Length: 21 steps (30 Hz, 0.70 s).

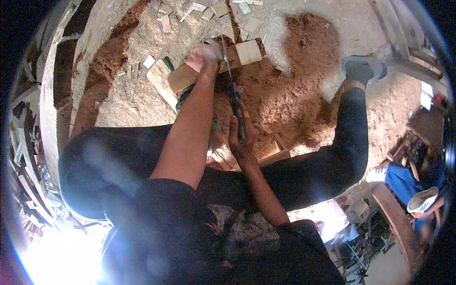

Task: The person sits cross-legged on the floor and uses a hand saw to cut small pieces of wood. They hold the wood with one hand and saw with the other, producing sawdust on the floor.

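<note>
A wooden block (249, 52) lies slanting over the sawdust, its right end pale and lit, the rest in shade. On its left part rests my left hand (204, 57), holding it from above; the fingers are partly blurred. My right hand (244, 137) is wrapped round the black and orange handle of a handsaw (236, 97). The thin blade points away from me and crosses the block just right of my left hand. Whether the blade has cut into the wood cannot be made out. Under the block's left end is another pale piece of wood (161, 84).
Several small wood offcuts (166, 23) lie scattered at the far side. My bent right leg ends in a shod foot (361, 69) at the right. A person with a light cap (422, 199) is at the right rim, beside a curved wooden beam (396, 228).
</note>
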Motion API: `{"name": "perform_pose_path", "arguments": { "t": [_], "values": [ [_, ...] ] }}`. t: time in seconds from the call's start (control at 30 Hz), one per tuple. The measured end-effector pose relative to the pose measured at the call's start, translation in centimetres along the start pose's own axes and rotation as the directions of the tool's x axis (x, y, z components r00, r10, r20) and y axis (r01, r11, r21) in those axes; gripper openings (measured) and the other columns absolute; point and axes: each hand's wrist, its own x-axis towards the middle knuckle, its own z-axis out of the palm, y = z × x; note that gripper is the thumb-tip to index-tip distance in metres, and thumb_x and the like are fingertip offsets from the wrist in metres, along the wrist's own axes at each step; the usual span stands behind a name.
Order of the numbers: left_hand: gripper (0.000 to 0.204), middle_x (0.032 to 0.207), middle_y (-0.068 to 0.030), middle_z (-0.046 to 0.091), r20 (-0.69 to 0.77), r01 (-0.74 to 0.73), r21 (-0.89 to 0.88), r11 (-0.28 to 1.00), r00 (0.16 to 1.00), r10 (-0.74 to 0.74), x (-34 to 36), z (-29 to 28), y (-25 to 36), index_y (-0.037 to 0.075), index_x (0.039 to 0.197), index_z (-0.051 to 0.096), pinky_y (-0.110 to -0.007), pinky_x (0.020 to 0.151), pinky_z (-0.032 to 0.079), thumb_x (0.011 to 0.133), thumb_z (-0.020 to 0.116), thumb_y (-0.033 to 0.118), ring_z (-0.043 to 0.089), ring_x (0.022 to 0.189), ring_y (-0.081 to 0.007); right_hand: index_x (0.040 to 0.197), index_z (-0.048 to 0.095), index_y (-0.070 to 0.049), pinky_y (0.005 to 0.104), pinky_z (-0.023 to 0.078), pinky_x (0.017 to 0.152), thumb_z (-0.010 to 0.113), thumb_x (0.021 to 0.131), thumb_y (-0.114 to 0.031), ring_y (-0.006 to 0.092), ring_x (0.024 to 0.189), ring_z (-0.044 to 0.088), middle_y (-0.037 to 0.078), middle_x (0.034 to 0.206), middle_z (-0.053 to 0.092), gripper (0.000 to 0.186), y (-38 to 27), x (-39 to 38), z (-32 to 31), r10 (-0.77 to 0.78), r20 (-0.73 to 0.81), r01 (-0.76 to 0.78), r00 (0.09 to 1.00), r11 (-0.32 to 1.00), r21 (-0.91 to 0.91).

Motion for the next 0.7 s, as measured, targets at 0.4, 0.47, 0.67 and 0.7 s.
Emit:
{"name": "perform_pose_path", "arguments": {
  "t": [0.4, 0.47, 0.67, 0.7],
  "values": [
    [0.047, 0.115, -0.0216, 0.066, -0.108, -0.681, -0.274, 0.679, 0.724, 0.681, -2.9, -4.9, -5.3, 0.006, 0.116, 0.068, -0.051, 0.099, 0.045, 0.090, 0.057, 0.043, 0.058, 0.116, -0.0391, 0.118, 0.065, 0.003, 0.0313, 0.048, 0.062, 0.059, 0.100, -0.024, 0.0135, 0.069, 0.060, 0.009, 0.079, 0.065, 0.033, -0.8, 1.8, -1.1, 0.039, -0.087, -0.030, 0.995, 0.994, 0.103],
    [0.049, 0.125, -0.0186, 0.057, -0.057, -0.773, -0.207, 0.599, 0.621, 0.782, -4.1, -6.0, -6.5, 0.013, 0.130, 0.060, -0.051, 0.105, 0.040, 0.089, 0.061, 0.040, 0.048, 0.125, -0.0382, 0.123, 0.064, 0.003, 0.0307, 0.050, 0.067, 0.058, 0.101, -0.025, 0.0139, 0.074, 0.061, 0.010, 0.085, 0.067, 0.036, -0.6, 1.7, -0.5, -0.053, -0.092, 0.053, 0.994, 0.999, 0.003],
    [0.049, 0.131, -0.0190, 0.054, -0.084, -0.825, -0.135, 0.549, 0.561, 0.823, -4.5, -5.7, -6.9, 0.015, 0.135, 0.057, -0.050, 0.105, 0.040, 0.092, 0.061, 0.037, 0.050, 0.122, -0.0388, 0.125, 0.063, 0.001, 0.0351, 0.053, 0.070, 0.056, 0.100, -0.031, 0.0199, 0.074, 0.064, 0.013, 0.085, 0.067, 0.040, -1.9, 1.7, -0.9, -0.012, -0.076, 0.024, 0.997, 0.987, 0.158],
    [0.049, 0.131, -0.0191, 0.054, -0.084, -0.829, -0.114, 0.547, 0.557, 0.827, -4.4, -5.5, -7.5, 0.015, 0.135, 0.056, -0.051, 0.105, 0.040, 0.093, 0.061, 0.037, 0.050, 0.122, -0.0390, 0.123, 0.063, -0.001, 0.0378, 0.053, 0.068, 0.056, 0.100, -0.034, 0.0226, 0.070, 0.064, 0.014, 0.081, 0.066, 0.041, -2.3, 1.6, -0.8, -0.011, -0.074, 0.023, 0.997, 0.985, 0.168]
  ]
}}
